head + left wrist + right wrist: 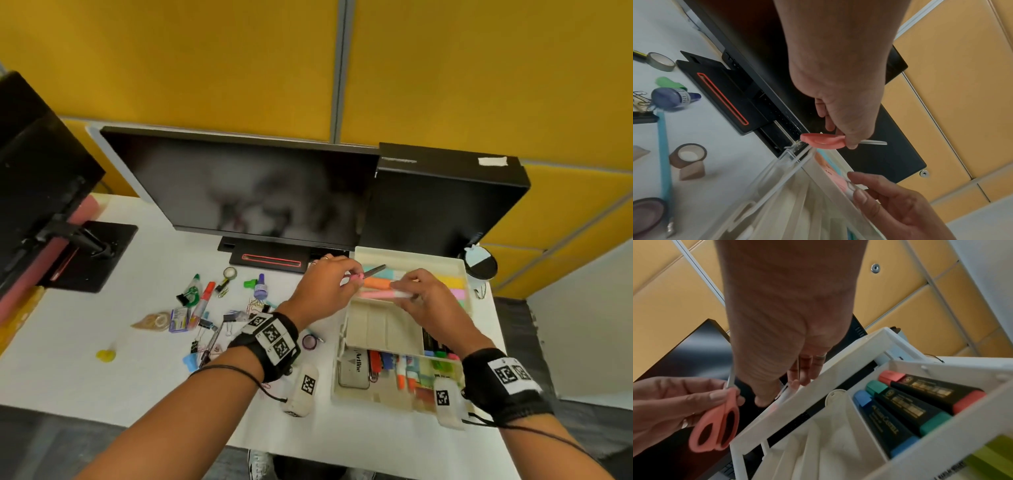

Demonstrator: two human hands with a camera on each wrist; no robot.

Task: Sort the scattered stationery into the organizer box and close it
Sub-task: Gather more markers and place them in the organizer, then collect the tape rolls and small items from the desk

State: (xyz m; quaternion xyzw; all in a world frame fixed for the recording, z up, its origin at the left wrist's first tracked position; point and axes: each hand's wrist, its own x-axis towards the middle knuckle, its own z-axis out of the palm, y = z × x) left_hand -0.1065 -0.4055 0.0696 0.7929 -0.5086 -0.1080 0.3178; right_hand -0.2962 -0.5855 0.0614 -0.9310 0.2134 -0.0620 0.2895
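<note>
Scissors (363, 274), pink handles, blades together: long axis roughly level, running left to right across the head view, tips pointing right toward the open lid of the organizer box (346, 339), handles at the left end. They are held in the air above the box's rear left corner, not touching it. Left hand (323, 287): back of hand up, wrist bent down, thumb and fingers (715, 395) pinching the scissors just where the handles meet the blades; both handle loops are free of the fingers in the right wrist view. Right hand (424, 298): reaches over the raised inner tray, fingers (861, 197) curled and clamped on a slim pink-and-white pen (383, 294), which lies left to right along the tray's far edge, just below the scissors. Whether the pen rests on the tray rim cannot be told. Lower box compartments hold highlighters (910, 404) with red, green and blue caps, lying side by side. On the bench (102, 387) left of the box: tape rolls, binder clips, markers, scattered. Dark monitor (246, 192) behind.
</note>
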